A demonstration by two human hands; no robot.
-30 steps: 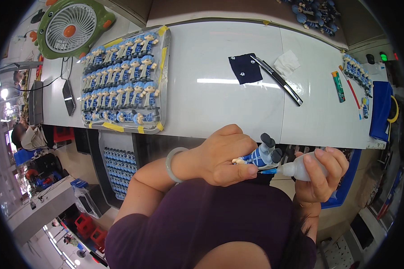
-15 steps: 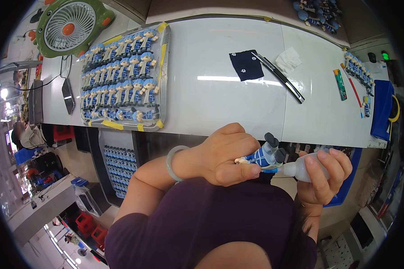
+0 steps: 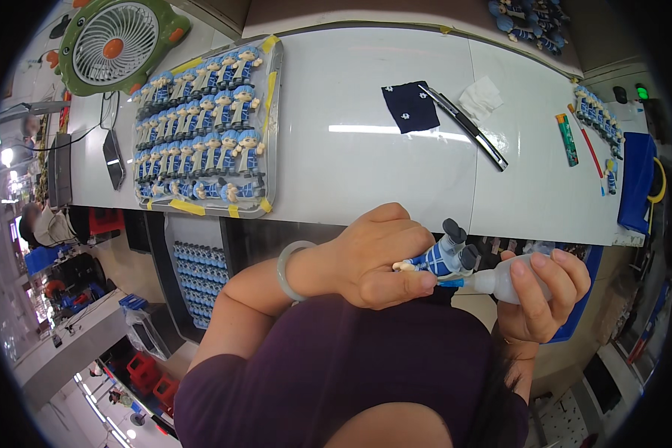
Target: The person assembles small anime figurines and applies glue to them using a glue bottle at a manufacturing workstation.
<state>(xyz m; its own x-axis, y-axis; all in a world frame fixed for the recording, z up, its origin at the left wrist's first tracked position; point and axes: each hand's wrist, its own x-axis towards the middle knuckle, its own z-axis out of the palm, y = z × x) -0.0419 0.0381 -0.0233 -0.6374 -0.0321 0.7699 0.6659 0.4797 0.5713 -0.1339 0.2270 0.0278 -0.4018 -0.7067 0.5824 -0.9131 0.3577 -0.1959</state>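
A small figurine (image 3: 442,257) in a blue outfit with black shoes is gripped in my left hand (image 3: 384,261), its feet pointing up and to the right. My fingers hide most of its head. Wrapped round a whitish squeeze bottle (image 3: 509,282), my right hand (image 3: 541,299) holds it on its side with the nozzle pointing left. The nozzle end is close against the figurine's underside; whether it touches, I cannot tell. Both hands are in front of the table's near edge, above my lap.
A tray (image 3: 275,127) with rows of similar figurines stands on the white table (image 3: 336,172). Beyond lie a dark cloth (image 3: 411,108), black tweezers-like tools (image 3: 470,134), a tissue (image 3: 481,98), a green tube (image 3: 566,140) and a blue bin (image 3: 636,183). A green fan (image 3: 116,46) stands far left.
Both hands have shifted very slightly to the right, with the figurine and the bottle still held. Nothing on the table has moved.
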